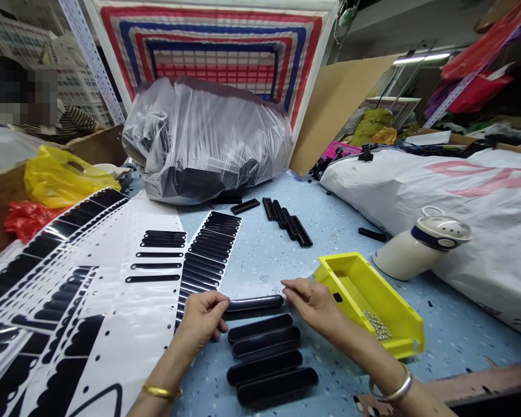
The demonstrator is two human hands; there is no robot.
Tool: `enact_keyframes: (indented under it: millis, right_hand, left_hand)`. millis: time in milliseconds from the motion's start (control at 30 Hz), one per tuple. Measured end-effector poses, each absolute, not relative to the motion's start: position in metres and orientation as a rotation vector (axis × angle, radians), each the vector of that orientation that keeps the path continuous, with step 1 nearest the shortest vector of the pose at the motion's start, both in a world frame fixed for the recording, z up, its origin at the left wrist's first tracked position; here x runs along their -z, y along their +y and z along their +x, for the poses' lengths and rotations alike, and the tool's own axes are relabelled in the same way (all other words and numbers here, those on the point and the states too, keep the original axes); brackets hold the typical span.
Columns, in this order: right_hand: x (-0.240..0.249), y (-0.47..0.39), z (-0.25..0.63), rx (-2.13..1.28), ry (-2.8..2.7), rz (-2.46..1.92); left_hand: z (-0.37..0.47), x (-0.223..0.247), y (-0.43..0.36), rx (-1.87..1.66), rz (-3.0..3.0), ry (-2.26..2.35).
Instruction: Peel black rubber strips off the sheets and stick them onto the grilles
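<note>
My left hand [203, 317] pinches the left end of a glossy black strip [256, 302], which lies along the top of a long black piece with rounded ends. At its right end is my right hand [311, 300], fingers stretched out and thumb slightly apart from the forefinger; whether a fingertip touches the strip is hard to tell. Below, towards me, several similar black oblong pieces [267, 343] lie in a rough stack of rows. Left of my hands a sheet of black strips [211, 246] lies on the table, and a white backing sheet [125, 313] carries a few more strips.
A yellow bin [399, 310] with small metal parts stands right of my right forearm. Beyond it are a cream bottle [406, 255] and a large white sack [473, 191]. More black pieces [290, 223] lie further back, before a grey plastic bag [226, 133]. At left, a person sits.
</note>
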State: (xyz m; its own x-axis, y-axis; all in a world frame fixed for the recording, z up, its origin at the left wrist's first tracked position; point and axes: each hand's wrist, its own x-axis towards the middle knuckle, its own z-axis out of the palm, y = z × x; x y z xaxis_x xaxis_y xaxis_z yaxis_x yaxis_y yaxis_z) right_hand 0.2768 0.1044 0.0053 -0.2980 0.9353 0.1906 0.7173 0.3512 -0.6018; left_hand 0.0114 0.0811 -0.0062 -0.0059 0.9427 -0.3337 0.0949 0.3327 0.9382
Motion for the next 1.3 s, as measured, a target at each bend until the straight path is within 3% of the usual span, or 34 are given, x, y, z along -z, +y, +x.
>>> enact_keyframes:
  millis: [233, 567, 867, 1067, 1300]
  right_hand:
    - [-0.008, 0.095, 0.273, -0.763, -2.074, -1.538]
    - [-0.027, 0.104, 0.263, -0.641, -2.383, -1.505]
    - [-0.035, 0.110, 0.264, -0.757, -2.509, -1.443]
    - [-0.028, 0.109, 0.265, -0.593, -2.633, -1.334]
    - [-0.022, 0.105, 0.273, -0.468, -2.404, -1.439]
  left_hand:
    - [0.012, 0.000, 0.080, -0.882, 1.068, 1.410]
    - [0.012, 0.002, 0.081, -0.864, 1.089, 1.400]
    - [0.013, 0.003, 0.082, -0.878, 1.044, 1.426]
    - [0.013, 0.005, 0.082, -0.882, 1.053, 1.423]
    - [0.009, 0.005, 0.081, -0.825, 1.249, 1.494]
